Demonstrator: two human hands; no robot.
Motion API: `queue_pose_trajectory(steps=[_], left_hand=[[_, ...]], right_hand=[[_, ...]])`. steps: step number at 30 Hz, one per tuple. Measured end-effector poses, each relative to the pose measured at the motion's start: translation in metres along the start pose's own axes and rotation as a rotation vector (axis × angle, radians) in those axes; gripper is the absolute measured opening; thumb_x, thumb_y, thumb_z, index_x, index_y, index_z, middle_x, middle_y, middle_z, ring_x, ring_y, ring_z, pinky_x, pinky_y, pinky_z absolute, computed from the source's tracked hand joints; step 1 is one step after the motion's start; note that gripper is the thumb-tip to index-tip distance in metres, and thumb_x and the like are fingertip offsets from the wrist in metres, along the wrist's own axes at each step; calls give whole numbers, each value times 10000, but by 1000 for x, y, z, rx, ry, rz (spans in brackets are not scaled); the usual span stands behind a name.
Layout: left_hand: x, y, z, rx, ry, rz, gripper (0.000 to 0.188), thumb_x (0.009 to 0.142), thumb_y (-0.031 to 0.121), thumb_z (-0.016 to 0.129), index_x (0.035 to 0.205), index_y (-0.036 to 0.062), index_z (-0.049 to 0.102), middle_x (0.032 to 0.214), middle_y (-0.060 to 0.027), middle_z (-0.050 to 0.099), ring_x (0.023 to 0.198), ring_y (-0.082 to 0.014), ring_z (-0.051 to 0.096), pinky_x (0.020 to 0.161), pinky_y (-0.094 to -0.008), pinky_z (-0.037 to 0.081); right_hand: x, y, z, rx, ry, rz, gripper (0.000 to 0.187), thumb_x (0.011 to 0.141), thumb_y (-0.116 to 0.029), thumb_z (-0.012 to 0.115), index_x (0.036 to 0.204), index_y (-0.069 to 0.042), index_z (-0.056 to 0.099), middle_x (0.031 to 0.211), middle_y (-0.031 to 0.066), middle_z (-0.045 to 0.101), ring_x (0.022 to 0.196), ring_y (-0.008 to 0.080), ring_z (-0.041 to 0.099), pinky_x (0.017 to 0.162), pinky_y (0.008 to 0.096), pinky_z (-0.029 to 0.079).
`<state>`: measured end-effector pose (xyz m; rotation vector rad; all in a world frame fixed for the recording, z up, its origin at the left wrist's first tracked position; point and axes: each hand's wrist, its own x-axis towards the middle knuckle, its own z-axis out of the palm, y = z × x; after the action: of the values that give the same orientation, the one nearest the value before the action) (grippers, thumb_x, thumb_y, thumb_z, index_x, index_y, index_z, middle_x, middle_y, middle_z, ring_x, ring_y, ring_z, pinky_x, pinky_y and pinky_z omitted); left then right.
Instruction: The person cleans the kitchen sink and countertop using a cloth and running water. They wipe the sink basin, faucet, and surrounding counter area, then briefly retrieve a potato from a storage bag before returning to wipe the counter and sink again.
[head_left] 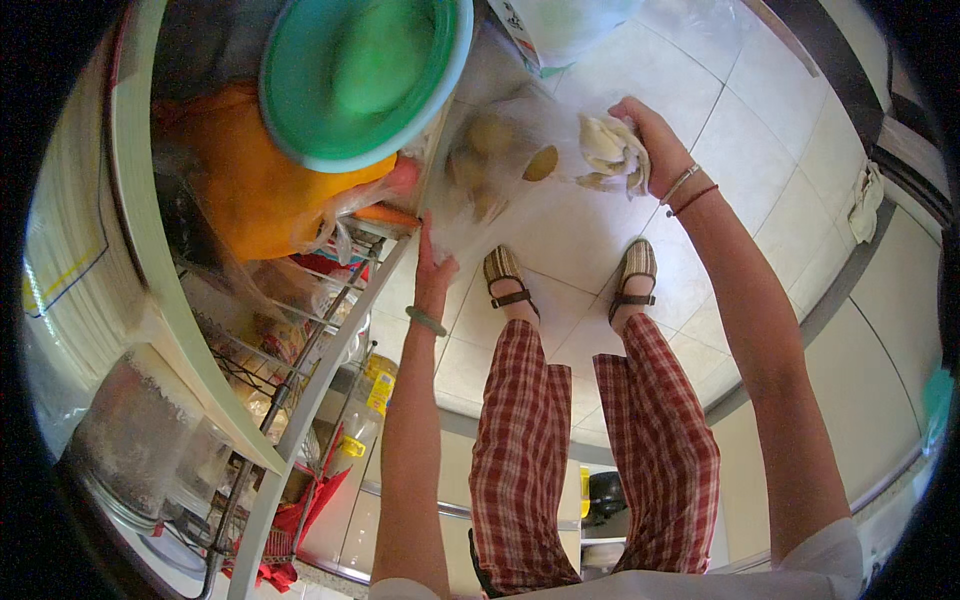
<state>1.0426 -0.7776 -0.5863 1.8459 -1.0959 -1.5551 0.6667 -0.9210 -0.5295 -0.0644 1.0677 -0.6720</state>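
Note:
A clear plastic bag [510, 205] hangs in front of me, with several brownish, roundish potato-like items [490, 135] inside. My left hand [434, 275], a green bangle on its wrist, grips the bag's near left edge beside the shelf rack. Further right, my right hand [658, 150] is closed around a crumpled cream cloth [612, 155], held next to the bag. One oval brown piece [541, 163] shows near the cloth; whether it lies inside the film is hard to tell.
A wire shelf rack [330, 330] stands at my left, carrying packages and an orange bag [250, 180]. On top sits a green basin [370, 140]. A white sack [560, 30] is on the tiled floor [770, 190] ahead. Cabinets [880, 330] line the right.

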Motion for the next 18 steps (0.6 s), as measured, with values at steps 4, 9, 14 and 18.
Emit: queue_pose_trajectory(steps=[4, 9, 14, 18], left_hand=[[11, -35, -37, 914, 69, 226, 419, 847, 271, 603, 1245, 148, 562, 988, -61, 664, 850, -339, 651, 731, -454, 503], [34, 15, -7, -517, 448, -457, 359, 858, 406, 642, 1096, 137, 635, 890, 7, 654, 520, -94, 466, 423, -253, 358], [20, 34, -4, -326, 406, -500, 461, 857, 500, 629, 1140, 137, 602, 839, -16, 579, 541, -71, 397, 440, -217, 299], [7, 53, 7, 14, 482, -44, 576, 842, 432, 690, 1255, 73, 510, 1071, -103, 555, 896, -175, 526, 768, -313, 440]], right_hand=[[0, 1, 32, 53, -107, 0, 290, 896, -296, 578, 1007, -31, 610, 915, 70, 669, 778, 176, 659, 749, 306, 563], [-10, -4, 29, -21, -139, -140, 432, 899, -342, 615, 1167, -3, 597, 1058, 81, 666, 860, 166, 667, 775, 303, 562], [-17, -2, 30, -206, -75, -112, 492, 952, -369, 547, 1276, 1, 536, 1087, 78, 651, 919, 139, 652, 813, 278, 549], [-27, 4, 20, -181, 48, -140, 510, 872, -396, 672, 1184, 0, 599, 1053, 91, 664, 853, 135, 666, 728, 264, 558]])
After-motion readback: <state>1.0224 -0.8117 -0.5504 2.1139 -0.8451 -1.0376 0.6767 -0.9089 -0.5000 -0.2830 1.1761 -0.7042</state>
